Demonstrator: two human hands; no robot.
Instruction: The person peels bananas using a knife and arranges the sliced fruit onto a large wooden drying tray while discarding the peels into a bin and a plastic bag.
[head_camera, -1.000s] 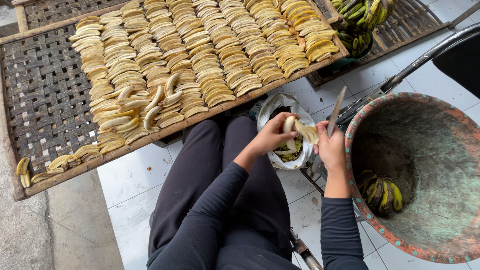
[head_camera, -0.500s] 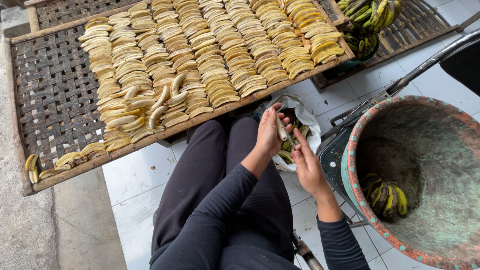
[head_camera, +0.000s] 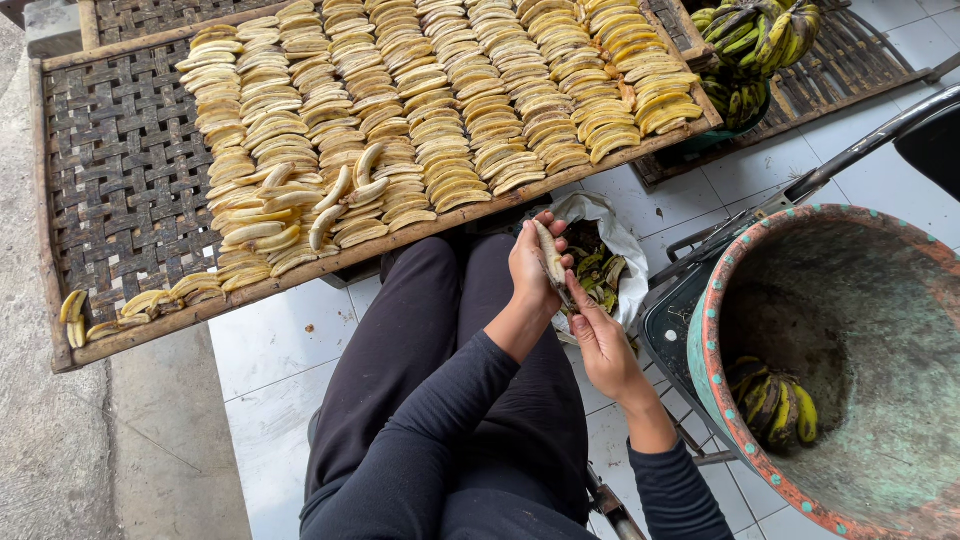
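A peeled banana (head_camera: 546, 252) is lying in the left hand (head_camera: 532, 268), fingers curled around it, its long axis pointing away from the body. The right hand (head_camera: 598, 338) is reaching in from just below, pinching a thin blade (head_camera: 562, 297) against the fruit's near end. Directly beneath, a white bag (head_camera: 612, 238) is holding green peels. Beyond, the woven tray (head_camera: 120, 170) is carrying rows of banana slices (head_camera: 440, 110); at the right, a big clay basin (head_camera: 730, 260) is holding unpeeled bananas (head_camera: 775, 405).

A single head-worn camera looked steeply down, close over the lap, hands (head_camera: 560, 300) and woven tray (head_camera: 120, 180); its exact height was unclear.
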